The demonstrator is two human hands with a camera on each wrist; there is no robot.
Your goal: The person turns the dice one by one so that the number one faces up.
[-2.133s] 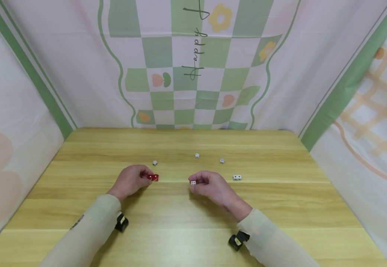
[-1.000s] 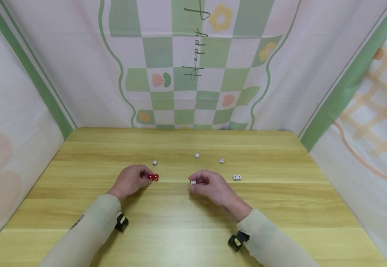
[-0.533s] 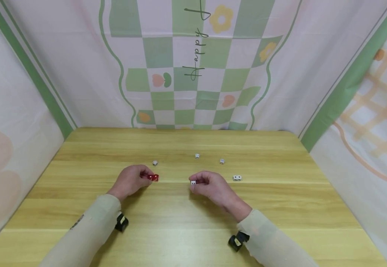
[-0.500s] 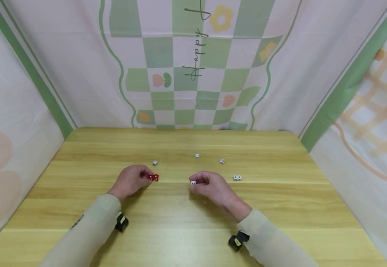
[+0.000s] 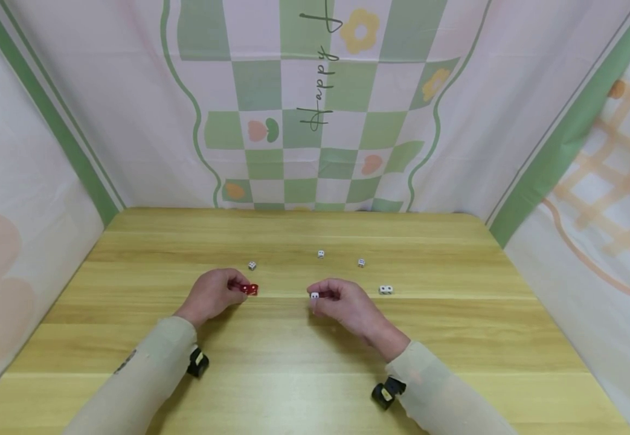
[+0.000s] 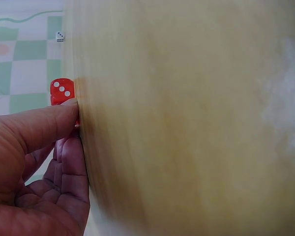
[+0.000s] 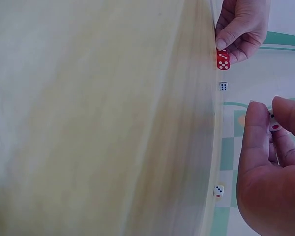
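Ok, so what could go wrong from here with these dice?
The right hand pinches a small white die above the table, so it might slip out and roll away. The left hand grips the red dice, which stand side by side, so a slight twitch could knock them out of line.

Two red, white-pipped cubic dice [image 5: 252, 289] adjoin on the bench [image 5: 293, 356]; a white cubic die [image 5: 315, 296] is pinched above it.

The 2 red dice [image 5: 252, 289] look like glossy plastic, the white dice [image 5: 386, 290] like smooth plastic. The wood-grained tabletop [image 5: 293, 386] looks smooth, faintly shiny; the sleeves [image 5: 130, 380] and creased backdrop [image 5: 342, 130], matt cloth.
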